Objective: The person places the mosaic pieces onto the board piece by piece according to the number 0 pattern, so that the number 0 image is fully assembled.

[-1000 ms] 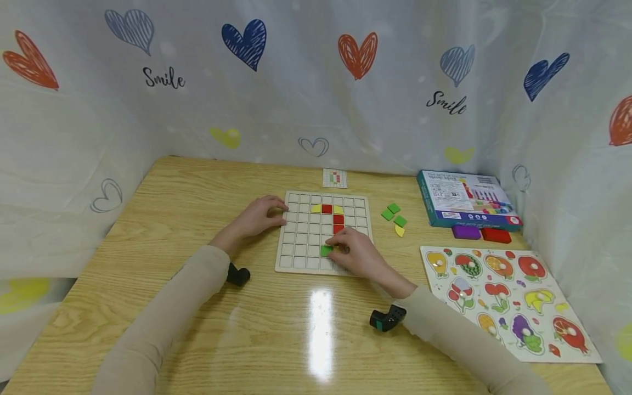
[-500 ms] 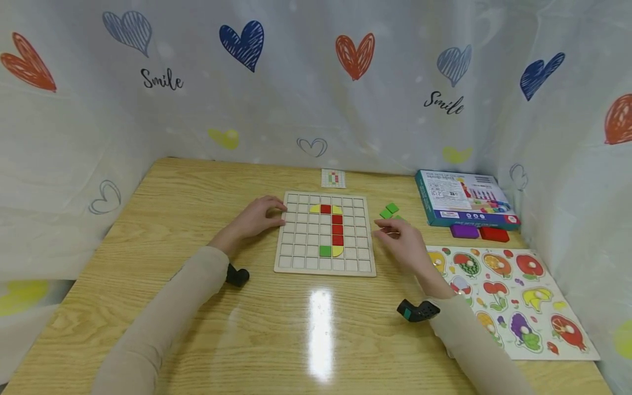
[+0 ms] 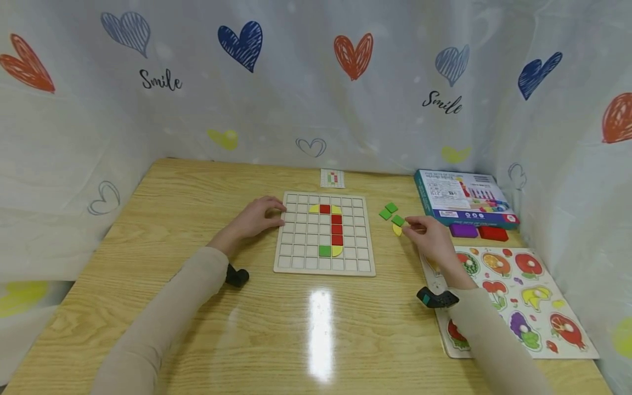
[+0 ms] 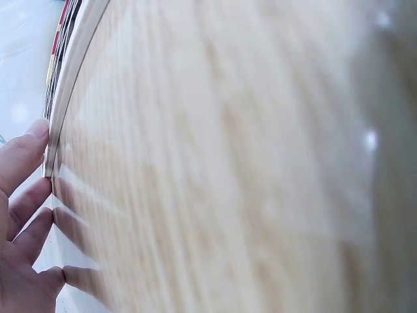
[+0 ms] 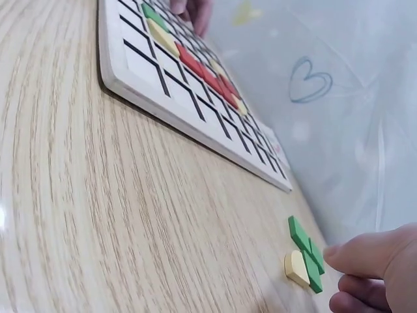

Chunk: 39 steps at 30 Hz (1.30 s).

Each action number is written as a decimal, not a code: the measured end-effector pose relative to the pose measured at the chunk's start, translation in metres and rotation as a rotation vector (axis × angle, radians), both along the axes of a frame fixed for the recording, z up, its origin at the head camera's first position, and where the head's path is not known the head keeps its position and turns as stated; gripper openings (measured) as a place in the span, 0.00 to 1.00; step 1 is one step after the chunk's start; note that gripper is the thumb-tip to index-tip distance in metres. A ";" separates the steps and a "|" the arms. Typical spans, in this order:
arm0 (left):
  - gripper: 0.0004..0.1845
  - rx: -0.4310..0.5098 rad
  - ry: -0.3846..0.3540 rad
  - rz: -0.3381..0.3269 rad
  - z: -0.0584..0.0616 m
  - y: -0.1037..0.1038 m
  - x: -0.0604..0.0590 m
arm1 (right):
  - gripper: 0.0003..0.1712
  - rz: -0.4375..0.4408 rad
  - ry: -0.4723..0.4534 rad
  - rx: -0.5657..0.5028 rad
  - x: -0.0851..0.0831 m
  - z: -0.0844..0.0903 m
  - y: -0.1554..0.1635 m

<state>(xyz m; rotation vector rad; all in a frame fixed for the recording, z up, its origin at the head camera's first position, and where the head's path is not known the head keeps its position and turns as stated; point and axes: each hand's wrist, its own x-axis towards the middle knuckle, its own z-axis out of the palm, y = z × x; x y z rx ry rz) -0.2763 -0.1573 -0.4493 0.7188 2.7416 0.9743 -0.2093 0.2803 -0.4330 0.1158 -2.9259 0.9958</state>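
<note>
**Right hand at the loose tiles beside the grid board**

The right hand (image 3: 430,237) lay on the table (image 3: 197,186) to the right of the grid board (image 3: 296,263), its fingers loosely curled and its fingertips just beside the yellow tile (image 3: 397,230) and the nearest green tile (image 3: 398,220). Whether it had pinched either one could not be told; in the right wrist view the fingertip (image 5: 339,251) stood close to the tiles but seemed apart from them. The yellow tile was a quarter-round piece lying flat, its curved edge turned toward the board. Two more green tiles (image 3: 388,211) lay just behind, forming a short row that ran away from the person.

The left hand (image 3: 257,215) rested against the board's left edge, fingers relaxed and touching the rim.

Bare wood lay between the board's right edge and the tiles. To the right sat a fruit puzzle (image 3: 523,296), with a box (image 3: 461,200) behind it.
</note>
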 end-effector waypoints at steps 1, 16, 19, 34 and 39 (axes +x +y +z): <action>0.20 -0.001 0.003 -0.004 0.000 0.000 0.000 | 0.22 0.009 -0.006 0.006 0.000 0.000 0.000; 0.19 0.030 0.021 -0.015 0.000 0.001 0.002 | 0.16 0.086 -0.003 0.029 -0.006 -0.010 -0.003; 0.20 0.023 0.001 -0.006 0.000 0.001 0.001 | 0.16 0.097 -0.001 0.030 -0.007 -0.010 -0.004; 0.20 0.009 -0.007 0.001 0.001 0.001 0.002 | 0.15 0.105 0.011 0.031 -0.007 -0.010 -0.004; 0.20 0.007 -0.009 0.002 0.001 0.001 0.001 | 0.15 0.109 0.012 0.035 -0.008 -0.010 -0.003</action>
